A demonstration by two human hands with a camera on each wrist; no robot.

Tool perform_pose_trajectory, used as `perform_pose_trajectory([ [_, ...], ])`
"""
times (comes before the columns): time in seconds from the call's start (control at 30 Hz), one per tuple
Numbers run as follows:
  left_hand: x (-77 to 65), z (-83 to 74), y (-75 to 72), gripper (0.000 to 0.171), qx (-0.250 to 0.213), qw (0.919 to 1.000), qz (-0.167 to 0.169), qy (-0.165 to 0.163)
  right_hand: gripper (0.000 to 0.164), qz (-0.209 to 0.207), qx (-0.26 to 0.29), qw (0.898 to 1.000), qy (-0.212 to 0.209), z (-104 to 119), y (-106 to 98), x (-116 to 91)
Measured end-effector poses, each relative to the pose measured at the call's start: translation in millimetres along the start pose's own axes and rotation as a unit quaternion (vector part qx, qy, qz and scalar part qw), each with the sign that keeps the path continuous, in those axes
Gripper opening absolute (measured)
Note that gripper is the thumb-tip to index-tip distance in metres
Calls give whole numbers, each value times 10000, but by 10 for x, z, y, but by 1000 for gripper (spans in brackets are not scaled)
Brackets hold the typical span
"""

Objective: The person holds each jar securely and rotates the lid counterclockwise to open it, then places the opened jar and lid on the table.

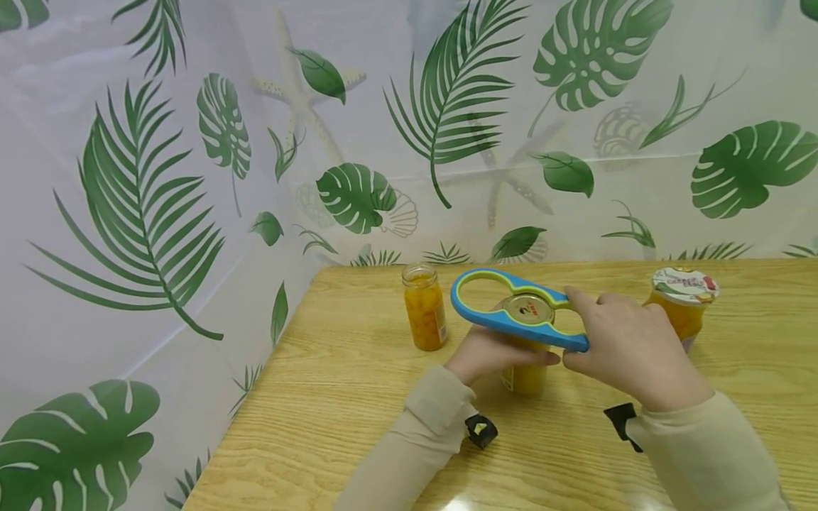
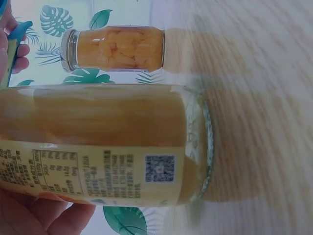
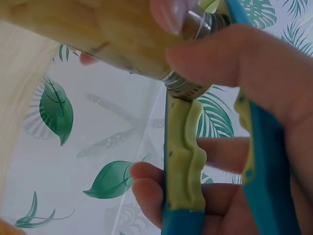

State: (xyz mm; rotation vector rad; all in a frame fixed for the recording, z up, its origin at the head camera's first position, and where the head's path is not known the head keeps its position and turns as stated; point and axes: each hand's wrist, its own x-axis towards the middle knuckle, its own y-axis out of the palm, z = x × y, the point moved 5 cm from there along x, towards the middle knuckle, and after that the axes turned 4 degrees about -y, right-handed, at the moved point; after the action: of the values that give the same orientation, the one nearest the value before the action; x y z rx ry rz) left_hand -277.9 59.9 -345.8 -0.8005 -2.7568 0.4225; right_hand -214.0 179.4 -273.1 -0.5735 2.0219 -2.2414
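Two beige sleeves, the left one (image 1: 409, 440) and the right one (image 1: 709, 454), reach in from the lower edge, a black wrist mount (image 1: 481, 431) beside the left cuff and a second black mount (image 1: 625, 424) beside the right. Just beyond, a person's right hand (image 1: 629, 348) grips the two handles of a blue and yellow-green jar opener (image 1: 556, 337), its fingers curled round them. The left hand (image 1: 495, 353), below the opener, is wrapped round the upper part of a glass jar (image 1: 527, 380) of yellow fruit. That jar stands upright between the two hands, near the middle of the worktop (image 1: 332, 426); its gold lid (image 1: 529, 309), marked in red, sits between the opener's arms, within the middle of its three scalloped gaps. The left wrist view shows a printed label (image 2: 160, 169) with a square code low on the jar's side.

Farther back and to the left, apart from the hands, an orange fruit jar (image 1: 423, 312) stands with its glass mouth uncovered. To the right, just past the right hand and partly hidden by it, stands a third jar (image 1: 680, 316), also of orange fruit, topped by a white printed lid (image 1: 686, 286). Behind the worktop hangs a pale backdrop (image 1: 268, 270) printed with green leaves, starfish and shells.
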Motion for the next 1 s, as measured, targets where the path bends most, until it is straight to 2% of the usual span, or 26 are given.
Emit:
perform_pose_trajectory([
  [0.23,-27,-18,-8,61,186,9994,-119,259,43,-111,-155,9998,69,26,-27,-8],
  [0.63,-52,23,-11,61,79,9982,-587,118,36,9,-165,9997,189,12,-9,8],
  [0.8,-42,44,-17,63,269,9976,-635,22,36,38,-174,9997,135,7,-5,16],
  [1.0,-40,19,-33,64,329,9976,-593,164,36,88,-153,9998,69,2,-2,29],
])
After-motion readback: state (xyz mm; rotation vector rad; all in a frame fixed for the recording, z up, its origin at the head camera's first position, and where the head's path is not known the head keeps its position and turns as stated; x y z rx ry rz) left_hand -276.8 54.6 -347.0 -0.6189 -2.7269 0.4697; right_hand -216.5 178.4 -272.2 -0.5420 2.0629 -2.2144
